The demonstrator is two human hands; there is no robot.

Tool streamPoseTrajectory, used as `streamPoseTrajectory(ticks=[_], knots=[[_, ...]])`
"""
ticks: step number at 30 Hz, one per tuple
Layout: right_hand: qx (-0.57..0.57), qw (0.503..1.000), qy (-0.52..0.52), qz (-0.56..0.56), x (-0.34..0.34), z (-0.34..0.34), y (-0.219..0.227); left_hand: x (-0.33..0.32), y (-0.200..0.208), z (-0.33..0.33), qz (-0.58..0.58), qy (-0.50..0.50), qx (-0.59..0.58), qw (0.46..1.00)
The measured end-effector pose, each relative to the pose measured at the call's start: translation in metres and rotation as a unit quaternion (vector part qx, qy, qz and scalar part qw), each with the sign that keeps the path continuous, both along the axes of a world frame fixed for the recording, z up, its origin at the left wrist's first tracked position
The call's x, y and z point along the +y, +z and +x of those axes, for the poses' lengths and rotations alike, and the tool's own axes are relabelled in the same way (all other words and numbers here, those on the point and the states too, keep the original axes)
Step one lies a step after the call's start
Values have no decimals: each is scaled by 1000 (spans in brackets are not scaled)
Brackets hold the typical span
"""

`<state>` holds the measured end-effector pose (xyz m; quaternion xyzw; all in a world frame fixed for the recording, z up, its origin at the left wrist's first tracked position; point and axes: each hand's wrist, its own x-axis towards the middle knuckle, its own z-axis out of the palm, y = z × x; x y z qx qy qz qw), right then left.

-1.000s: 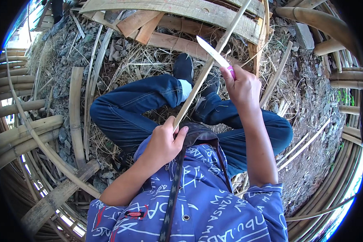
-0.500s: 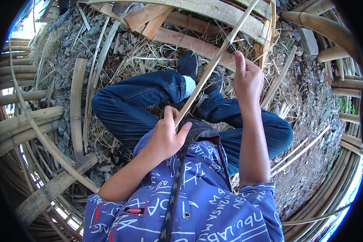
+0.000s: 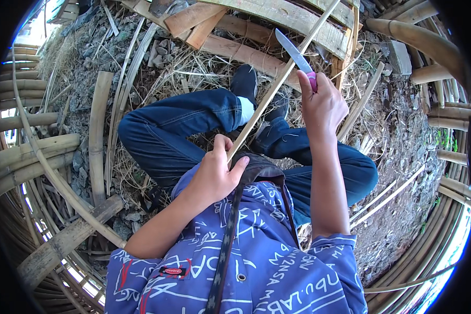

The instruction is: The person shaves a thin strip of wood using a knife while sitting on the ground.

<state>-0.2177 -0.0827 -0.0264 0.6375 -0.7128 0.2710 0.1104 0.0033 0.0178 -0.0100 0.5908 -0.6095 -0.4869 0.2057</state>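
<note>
Thin bamboo strip held slantwise, its near end clamped in the left hand, fingers curled, thumb projecting beside it. Pink-handled knife clamped by the handle in the right hand, to the right of the strip. Strip crossed by the knife, tip to its left; contact cannot be told. Dark shoe seen left of the strip.

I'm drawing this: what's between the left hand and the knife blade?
In the head view, a pale strip stretches from the left hand toward the knife blade, with dark shoes beyond it.
</note>
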Motion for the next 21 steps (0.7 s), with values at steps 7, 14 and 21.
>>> streamPoseTrajectory(ticks=[7, 14, 21], knots=[[-38, 995, -75, 54, -11, -29, 12, 1, 3, 1, 7, -1, 10, 1000], [-375, 917, 47, 130, 2, -42, 40, -1, -3, 2, 4, 10, 16, 1000], [-371, 898, 75, 222, 23, -22, 11, -1, -1, -2, -1, -4, -1, 1000]])
